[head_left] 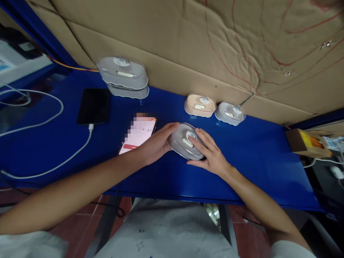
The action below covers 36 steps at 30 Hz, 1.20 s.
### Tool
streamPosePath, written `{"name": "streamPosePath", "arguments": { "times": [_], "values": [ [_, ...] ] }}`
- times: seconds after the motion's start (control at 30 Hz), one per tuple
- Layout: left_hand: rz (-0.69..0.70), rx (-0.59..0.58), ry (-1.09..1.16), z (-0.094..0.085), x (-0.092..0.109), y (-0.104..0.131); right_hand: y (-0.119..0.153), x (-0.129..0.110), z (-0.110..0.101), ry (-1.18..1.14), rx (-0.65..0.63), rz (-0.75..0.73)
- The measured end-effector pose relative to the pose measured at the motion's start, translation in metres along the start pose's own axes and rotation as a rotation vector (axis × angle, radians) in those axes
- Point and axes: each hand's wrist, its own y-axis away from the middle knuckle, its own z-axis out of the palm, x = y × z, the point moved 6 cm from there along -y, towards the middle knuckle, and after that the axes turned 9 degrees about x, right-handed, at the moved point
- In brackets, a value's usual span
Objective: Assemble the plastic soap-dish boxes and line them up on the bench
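Observation:
Between my two hands is a grey oval box (182, 148) with a clear lid, a pale oblong tab and a round white sticker on top. My left hand (162, 138) grips its left end, with the thumb side partly hidden. From the right, my right hand (212, 154) clasps the other end, its fingers lying over the lid and the sticker. A lit phone (142, 130) lies beside my left forearm, which covers part of it.
At the wall stand a peach lidded box (200, 105), a grey one (229, 114) and a stack of grey boxes (125, 77). A black tablet (94, 106) with a white cable (80, 163) lies left; a cardboard box (306, 143) is at the right edge.

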Motion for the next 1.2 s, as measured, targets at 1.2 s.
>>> {"name": "streamPosePath", "arguments": {
  "times": [1.2],
  "values": [
    [0.809, 0.097, -1.110, 0.015, 0.029, 0.031, 0.002, 0.034, -0.040, -0.200, -0.188, 0.239]
  ]
}}
